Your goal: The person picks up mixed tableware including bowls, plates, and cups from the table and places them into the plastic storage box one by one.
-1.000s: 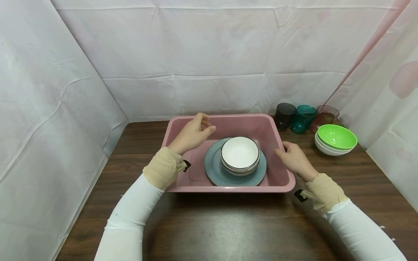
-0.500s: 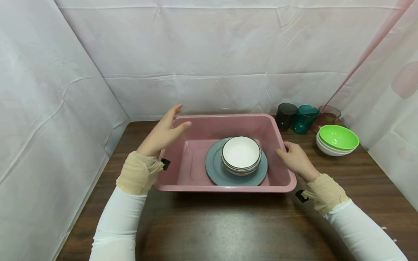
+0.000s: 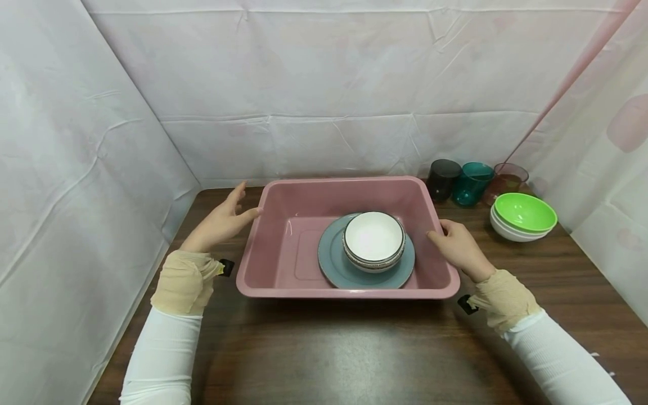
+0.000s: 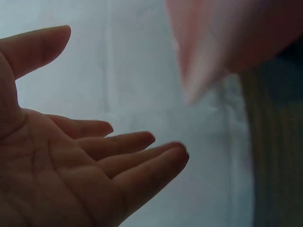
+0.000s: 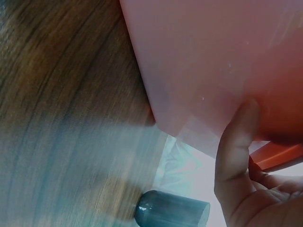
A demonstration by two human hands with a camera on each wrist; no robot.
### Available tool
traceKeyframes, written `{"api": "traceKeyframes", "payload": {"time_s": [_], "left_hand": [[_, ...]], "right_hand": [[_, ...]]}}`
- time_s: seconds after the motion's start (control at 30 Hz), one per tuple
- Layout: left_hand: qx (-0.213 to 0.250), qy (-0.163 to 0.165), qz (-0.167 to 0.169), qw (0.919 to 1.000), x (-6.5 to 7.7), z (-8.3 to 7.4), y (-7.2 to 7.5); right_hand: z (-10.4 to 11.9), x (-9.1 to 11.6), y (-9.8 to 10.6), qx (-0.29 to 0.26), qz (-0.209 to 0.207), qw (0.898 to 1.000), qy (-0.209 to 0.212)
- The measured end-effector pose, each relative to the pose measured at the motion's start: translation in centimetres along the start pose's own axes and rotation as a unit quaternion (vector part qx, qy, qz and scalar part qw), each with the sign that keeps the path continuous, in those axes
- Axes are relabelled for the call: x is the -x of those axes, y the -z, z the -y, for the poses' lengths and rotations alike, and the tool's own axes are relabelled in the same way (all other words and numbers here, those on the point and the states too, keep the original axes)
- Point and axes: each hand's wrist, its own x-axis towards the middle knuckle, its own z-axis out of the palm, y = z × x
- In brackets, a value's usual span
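I take the clock from the middle of the rectangular pink plastic-looking basin (image 3: 304,293), twelve being the far side of the dark wood-grain worktop (image 3: 329,349). Inside it, off toward four o'clock, a stack of round white bowls with dark rims (image 3: 373,236) sits on a round blue-grey plate (image 3: 331,253); whether more plates lie beneath, I can't tell.

At three o'clock my right hand (image 3: 460,250) pinches the basin's rim, thumb to one side, fingers curled to the other. At nine o'clock my left hand (image 3: 216,225) is spread beside the opposite rim, thumb apart from the fingers. From above my thumb tip seems to meet that rim, but the left wrist view shows a gap.

Toward two o'clock stand a dark grey cup (image 3: 444,181), a teal see-through cup (image 3: 472,184) and a reddish see-through cup (image 3: 506,181); nearer three, a bright green bowl (image 3: 525,212) nests in white ones (image 3: 511,232).

I judge the step in hand to be taking hold of the basin at both ends. The next move calls for bringing my left fingers and thumb together on the rim, level with my right, keeping the stack steady.
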Motion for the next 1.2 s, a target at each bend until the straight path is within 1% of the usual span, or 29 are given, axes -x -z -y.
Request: {"api": "traceKeyframes", "payload": {"time_s": [0.07,0.17,0.3,0.37,0.47,0.63,0.73,0.9,1.1,1.2], "left_hand": [[0.008,0.009,0.012,0.9998,-0.4,1.2,-0.3],[0.038,0.018,0.031,0.9986,-1.0,2.8,-1.1],[0.081,0.021,0.044,0.9955,-1.2,4.0,-2.4],[0.098,0.018,0.042,0.9941,-1.2,4.4,-3.1],[0.11,0.012,0.03,0.9934,-1.2,4.9,-3.9],[0.157,0.015,0.013,0.9873,-1.2,5.7,-5.2],[0.184,0.02,-0.006,0.9827,-1.2,6.1,-5.9],[0.2,0.017,-0.037,0.9789,-1.1,6.4,-6.4],[0.226,0.028,-0.039,0.9729,-0.9,6.2,-6.5],[0.231,0.03,-0.039,0.9717,-0.8,6.0,-6.4]], "right_hand": [[0.0,0.0,0.0,-0.003,0.0,1.0,-0.001],[-0.1,0.0,0.0,-0.011,0.002,1.0,-0.003],[-0.1,0.1,-0.1,-0.014,0.003,1.0,-0.007],[-0.2,0.1,-0.1,-0.012,0.002,1.0,-0.008],[-0.2,0.0,-0.1,-0.011,-0.001,1.0,-0.007],[-0.2,0.0,-0.1,-0.013,-0.001,1.0,-0.004],[-0.3,-0.1,-0.1,-0.014,0.001,1.0,-0.004],[-0.3,0.0,0.0,-0.013,0.003,1.0,-0.006],[-0.2,0.1,0.0,-0.007,0.007,1.0,-0.006],[0.0,0.1,0.2,-0.001,0.014,1.0,-0.007]]}}
